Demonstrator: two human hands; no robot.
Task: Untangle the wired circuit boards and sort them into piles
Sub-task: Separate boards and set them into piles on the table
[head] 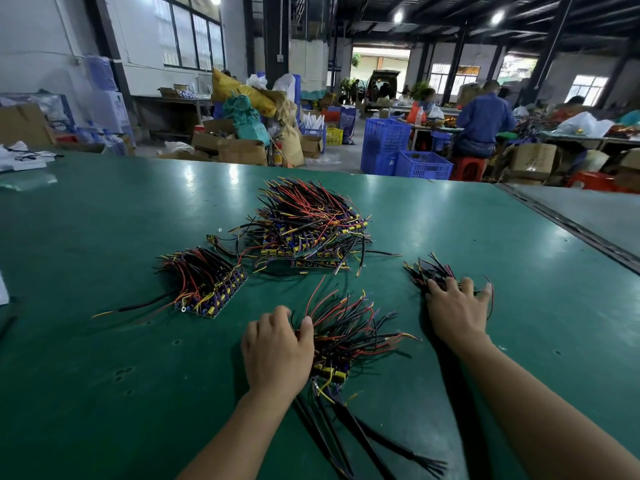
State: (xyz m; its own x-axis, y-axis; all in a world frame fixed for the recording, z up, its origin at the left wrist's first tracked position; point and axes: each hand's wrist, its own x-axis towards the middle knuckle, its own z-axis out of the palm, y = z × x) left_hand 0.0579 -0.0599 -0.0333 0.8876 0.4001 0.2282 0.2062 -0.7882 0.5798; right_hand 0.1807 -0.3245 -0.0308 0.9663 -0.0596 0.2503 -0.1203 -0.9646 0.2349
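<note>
Holding: my left hand (277, 351) has its fingers curled onto the near bundle (349, 337) of wired boards, thumb against the wires, pinning it in place.
Right hand: my right hand (457, 306) lies spread, fingers nearly straight, pressing the small bundle (429, 271) flat on the bench (104, 375), I think so its wires do not spring apart; it grips nothing.
Where the boards are: all on the bench, in four groups.
Count: one big heap (311, 226) at the far middle, tangled; one neat stack (207, 282) to the left, boards lined up side by side; one bundle under each of my hands. Single boards are too many and too small to count.
Why so placed: I judge the stack and the small bundle are sorted piles, set well apart from the heap so loose wires do not catch again.
Progress: sorting begun, but the heap is the largest group.
</note>
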